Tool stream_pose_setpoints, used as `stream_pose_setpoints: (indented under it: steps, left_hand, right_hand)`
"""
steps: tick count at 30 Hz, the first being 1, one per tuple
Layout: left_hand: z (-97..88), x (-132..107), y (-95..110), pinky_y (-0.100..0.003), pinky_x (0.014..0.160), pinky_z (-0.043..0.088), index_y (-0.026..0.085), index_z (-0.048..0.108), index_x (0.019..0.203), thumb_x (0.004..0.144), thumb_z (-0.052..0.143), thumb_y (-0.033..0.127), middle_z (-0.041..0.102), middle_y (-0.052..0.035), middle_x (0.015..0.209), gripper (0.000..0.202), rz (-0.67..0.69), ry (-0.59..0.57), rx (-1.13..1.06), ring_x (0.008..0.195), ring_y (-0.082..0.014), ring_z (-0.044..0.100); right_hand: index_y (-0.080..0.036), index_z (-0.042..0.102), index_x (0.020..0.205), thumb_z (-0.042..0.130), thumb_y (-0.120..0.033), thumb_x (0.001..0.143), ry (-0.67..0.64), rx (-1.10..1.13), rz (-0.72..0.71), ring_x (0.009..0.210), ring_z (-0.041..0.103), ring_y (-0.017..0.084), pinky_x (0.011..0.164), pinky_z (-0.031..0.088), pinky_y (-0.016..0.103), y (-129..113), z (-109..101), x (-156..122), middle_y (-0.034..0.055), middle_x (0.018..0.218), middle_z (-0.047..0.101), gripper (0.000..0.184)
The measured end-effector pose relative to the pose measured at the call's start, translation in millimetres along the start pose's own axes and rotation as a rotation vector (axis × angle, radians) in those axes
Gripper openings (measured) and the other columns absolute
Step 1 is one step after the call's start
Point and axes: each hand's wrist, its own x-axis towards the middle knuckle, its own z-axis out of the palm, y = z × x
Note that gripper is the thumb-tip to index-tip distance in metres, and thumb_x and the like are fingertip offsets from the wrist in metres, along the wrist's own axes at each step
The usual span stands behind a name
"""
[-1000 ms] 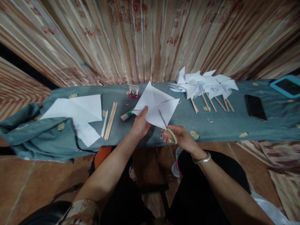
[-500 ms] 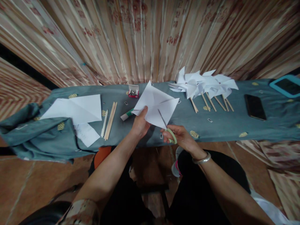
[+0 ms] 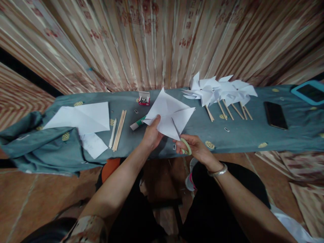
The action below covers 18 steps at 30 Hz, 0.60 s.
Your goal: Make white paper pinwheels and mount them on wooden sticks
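Observation:
My left hand (image 3: 152, 133) pinches the lower left edge of a creased white paper square (image 3: 169, 113), holding it up over the table's front edge. My right hand (image 3: 193, 146) grips scissors (image 3: 182, 141) with pale green handles. Their blades reach into the paper from its lower corner along a crease.
A teal cloth (image 3: 240, 133) covers the long table. Finished white paper pinwheels (image 3: 219, 92) on wooden sticks lie right of centre, with a black phone (image 3: 275, 115) and a blue-cased tablet (image 3: 310, 91) beyond. Left lie paper sheets (image 3: 81, 117), wooden sticks (image 3: 119, 130), a glue stick (image 3: 136, 124) and a small pin box (image 3: 144, 99).
Almost nothing differs. The paper has tipped slightly, its right corner a little higher, and the scissors have shifted a touch along the crease.

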Motion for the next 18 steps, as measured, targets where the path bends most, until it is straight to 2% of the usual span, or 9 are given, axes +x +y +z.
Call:
stream_pose_setpoints:
  steps: [7, 11, 18]
  left_hand:
    - [-2.1, 1.2, -0.9, -0.03, 0.082, 0.054, 0.011, 0.065, 0.11, 0.092, 0.056, 0.025, 0.073, -0.0064, 0.091, 0.025, -0.001, -0.021, 0.008, 0.084, -0.0183, 0.068]
    - [-3.9, 2.2, -1.2, -0.031, 0.086, 0.054, 0.012, 0.064, 0.114, 0.09, 0.06, 0.027, 0.073, -0.007, 0.097, 0.029, -0.001, -0.037, 0.009, 0.09, -0.0194, 0.069]
    - [-7.4, 3.3, -1.8, -0.033, 0.089, 0.053, 0.012, 0.064, 0.114, 0.09, 0.061, 0.028, 0.073, -0.0082, 0.103, 0.029, 0.0, -0.054, 0.027, 0.094, -0.0203, 0.069]
  right_hand:
    - [-0.016, 0.069, 0.072, 0.081, -0.058, 0.064, 0.008, 0.039, 0.011, 0.052, 0.055, 0.01, 0.05, 0.043, 0.023, 1.5, 0.2, 2.1, -0.0001, 0.059, 0.064, 0.044]
    - [-0.017, 0.068, 0.068, 0.081, -0.056, 0.065, 0.018, 0.032, 0.0, 0.051, 0.054, 0.01, 0.049, 0.042, 0.023, 2.6, 0.3, 2.4, -0.0005, 0.057, 0.063, 0.042]
    - [-0.016, 0.071, 0.072, 0.081, -0.051, 0.066, 0.028, 0.052, 0.002, 0.051, 0.053, 0.01, 0.049, 0.041, 0.024, 3.4, 0.6, 1.9, -0.0005, 0.057, 0.062, 0.037]
